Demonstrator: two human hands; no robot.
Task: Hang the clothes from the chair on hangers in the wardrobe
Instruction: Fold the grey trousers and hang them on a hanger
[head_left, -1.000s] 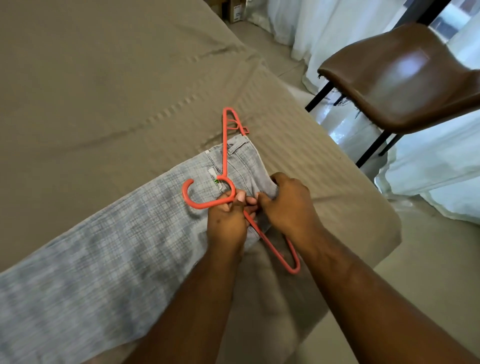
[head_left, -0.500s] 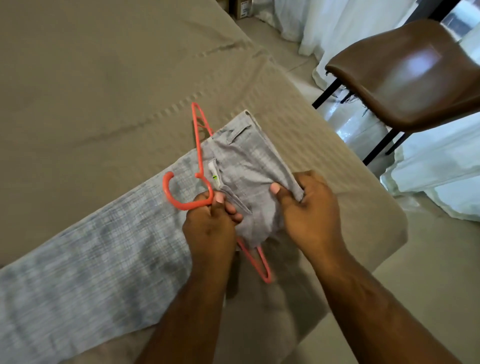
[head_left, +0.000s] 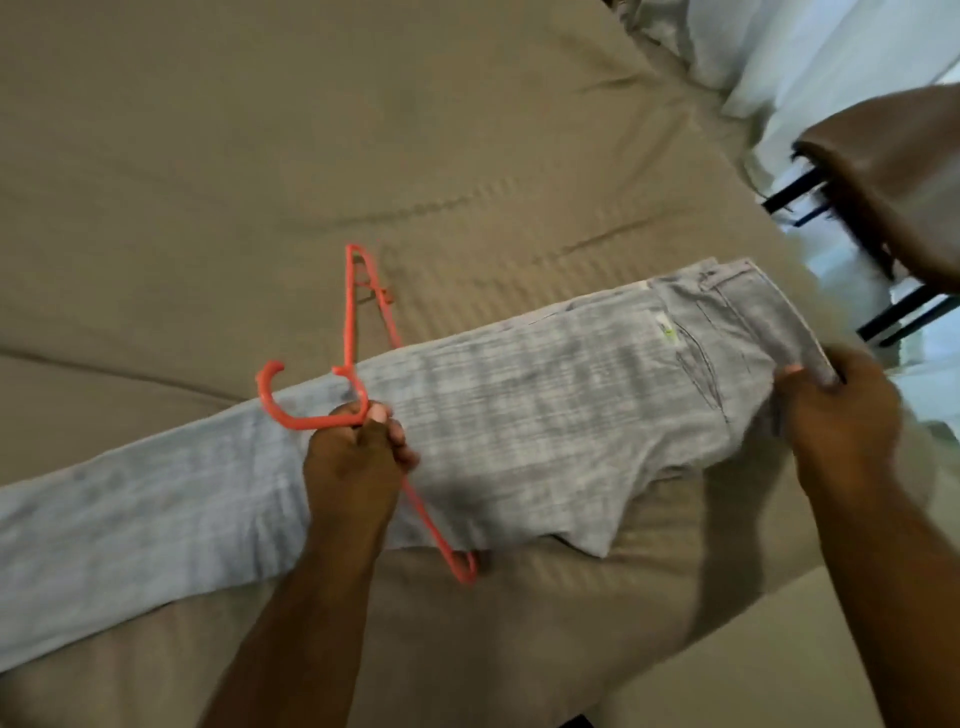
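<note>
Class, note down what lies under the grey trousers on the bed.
Under the trousers lies the tan bedsheet. One bar of the orange hanger slips beneath their far edge; its covered stretch cannot be seen, nor anything else below.

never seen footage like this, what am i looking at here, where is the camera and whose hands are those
There is no machine here: these are a person's two bare hands. The picture comes from a wide-angle camera worn on the person's head, looking forward and down, so both arms reach in from the bottom edge.

The surface is a bed with a tan cover. A pair of grey checked trousers lies stretched across it. The left hand grips an orange hanger near the base of its hook, and the trousers seem to pass through the hanger. The right hand pinches the waistband end of the trousers.

At the upper right stands a brown chair in front of white curtains. The picture is a little blurred.
</note>
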